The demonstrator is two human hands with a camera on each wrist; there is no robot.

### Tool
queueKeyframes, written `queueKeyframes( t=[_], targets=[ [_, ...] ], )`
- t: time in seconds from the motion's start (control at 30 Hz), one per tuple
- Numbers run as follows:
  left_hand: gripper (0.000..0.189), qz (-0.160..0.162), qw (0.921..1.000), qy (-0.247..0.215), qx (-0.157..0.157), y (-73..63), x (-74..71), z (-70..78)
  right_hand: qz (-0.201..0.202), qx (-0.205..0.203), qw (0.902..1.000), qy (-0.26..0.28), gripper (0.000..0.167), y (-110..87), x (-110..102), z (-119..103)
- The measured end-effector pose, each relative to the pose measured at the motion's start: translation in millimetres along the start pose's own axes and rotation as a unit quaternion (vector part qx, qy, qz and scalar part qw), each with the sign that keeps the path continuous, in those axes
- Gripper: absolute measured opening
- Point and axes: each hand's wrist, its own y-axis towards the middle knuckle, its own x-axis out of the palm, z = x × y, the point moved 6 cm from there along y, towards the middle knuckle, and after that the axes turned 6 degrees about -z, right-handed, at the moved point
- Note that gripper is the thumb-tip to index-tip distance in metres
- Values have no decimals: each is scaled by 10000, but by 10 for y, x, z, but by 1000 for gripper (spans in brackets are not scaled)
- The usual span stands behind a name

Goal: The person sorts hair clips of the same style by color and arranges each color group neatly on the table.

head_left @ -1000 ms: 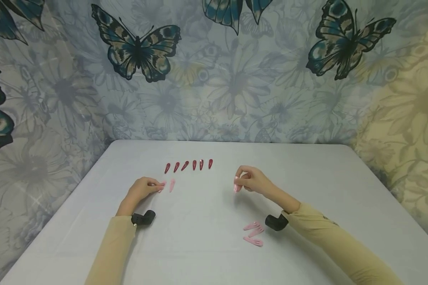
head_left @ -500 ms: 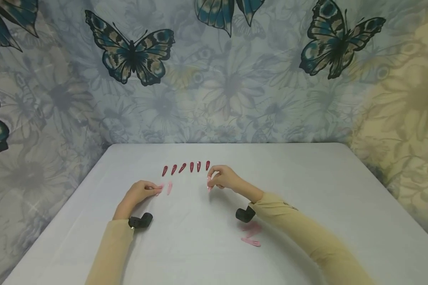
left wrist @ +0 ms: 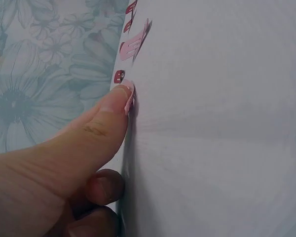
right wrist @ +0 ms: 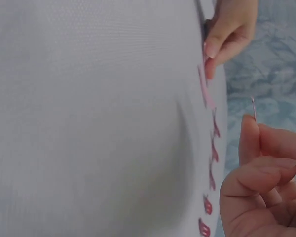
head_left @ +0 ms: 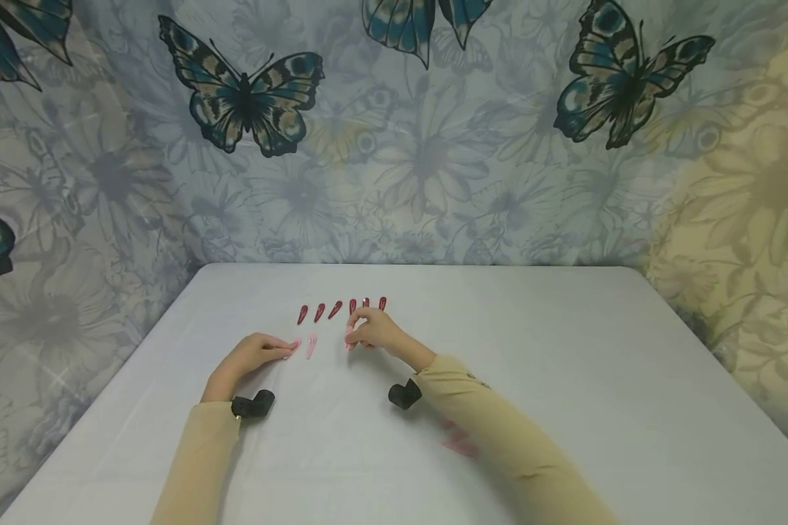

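My left hand (head_left: 249, 355) rests low at the table, its thumb and fingertips pinching a pink snap hair clip (left wrist: 129, 98). Just right of it lies another pink hair clip (head_left: 311, 346). Beyond them is a row of several dark red hair clips (head_left: 319, 313). Between thumb and forefinger, my right hand (head_left: 379, 330) holds a third pink hair clip (head_left: 349, 338), raised off the table in front of the row's right part. Only the thin edge of this held clip (right wrist: 254, 107) shows in the right wrist view.
More pink hair clips (head_left: 460, 443) lie on the white table (head_left: 341, 452), partly hidden by my right sleeve (head_left: 492, 419). A butterfly-patterned cloth (head_left: 427, 153) stands behind the table. Each wrist wears a black camera (head_left: 404, 394).
My right hand has moved left with its pink hair clip, from right of the red row to just before it. My left hand has hardly moved.
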Motion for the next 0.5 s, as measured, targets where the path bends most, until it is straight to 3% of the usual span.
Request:
queueKeyframes(
  t=[0.37, 0.5],
  targets=[
    [23, 322, 9992, 197, -114, 14, -50, -43, 392, 2, 9991, -129, 30, 248, 158, 105],
    [24, 359, 9991, 191, -80, -11, -5, -35, 427, -228, 9984, -306, 32, 343, 205, 250]
  ],
)
